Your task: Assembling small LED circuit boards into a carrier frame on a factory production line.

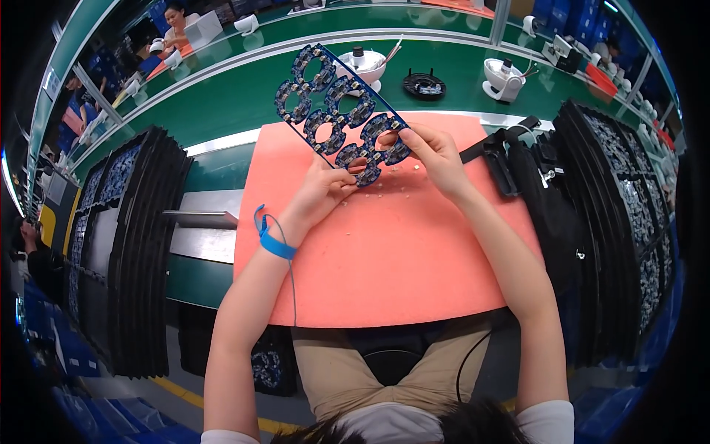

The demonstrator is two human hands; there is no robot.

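A blue circuit board panel (324, 126) of several ring-shaped boards is held tilted above the orange mat (355, 274). My left hand (325, 189) grips its lower near edge, thumb and fingers closed on it, with a blue wrist strap (276, 243) and cord on that wrist. At the panel's right corner, my right hand (433, 155) pinches the edge between thumb and fingers. Small pale bits (396, 174) lie scattered on the mat beneath the panel.
Stacked black trays of boards stand at the left (140, 259) and right (603, 222). White camera housings (505, 78) and a round black part (424, 84) sit on the green bench behind the mat. A metal plate (203, 218) lies left of it, black tools (510, 159) right. Other people work beyond.
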